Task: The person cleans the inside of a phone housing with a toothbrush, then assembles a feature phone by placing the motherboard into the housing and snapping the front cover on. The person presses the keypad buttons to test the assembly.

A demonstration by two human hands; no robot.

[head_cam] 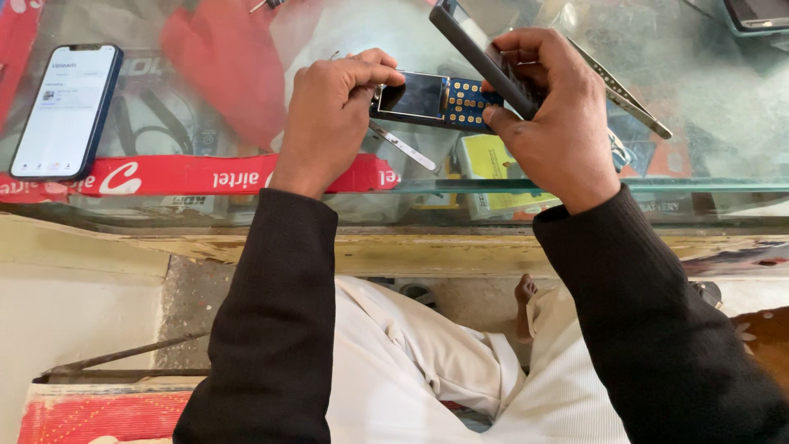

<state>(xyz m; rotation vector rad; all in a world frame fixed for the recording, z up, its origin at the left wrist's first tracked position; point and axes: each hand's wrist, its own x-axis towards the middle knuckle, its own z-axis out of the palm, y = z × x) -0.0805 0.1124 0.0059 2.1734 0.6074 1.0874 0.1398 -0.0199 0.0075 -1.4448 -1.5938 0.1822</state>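
Observation:
My left hand grips the screen end of a small opened keypad phone, whose dark screen and blue circuit board with gold contacts face up. My right hand holds the phone's other end with the fingertips and also clasps a dark flat cover piece that tilts up and away. Both hands hover just over a glass counter top. Metal tweezers lie on the glass under my left hand.
A white-screened smartphone lies at the left on the glass. A long metal tool rests to the right of my right hand. Another dark device sits at the far right corner. Boxes and red packaging show under the glass.

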